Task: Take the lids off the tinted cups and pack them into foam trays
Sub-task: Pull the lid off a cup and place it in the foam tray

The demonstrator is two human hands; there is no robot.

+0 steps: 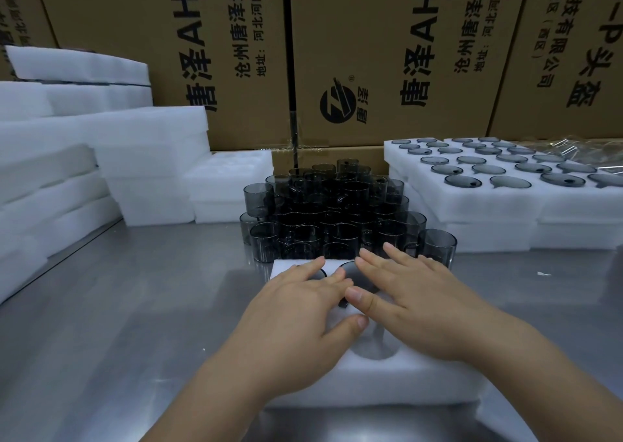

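Left hand, right hand over foam tray

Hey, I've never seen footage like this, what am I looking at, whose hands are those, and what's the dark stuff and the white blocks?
No machine here: a person wears a camera on the head, so you look down on their own hands. The left hand and right hand lie flat, fingers straight, on a white foam tray on a steel table, gripping nothing. Behind it stands a pile of tinted cups. Right of that are filled trays; left, stacked foam.
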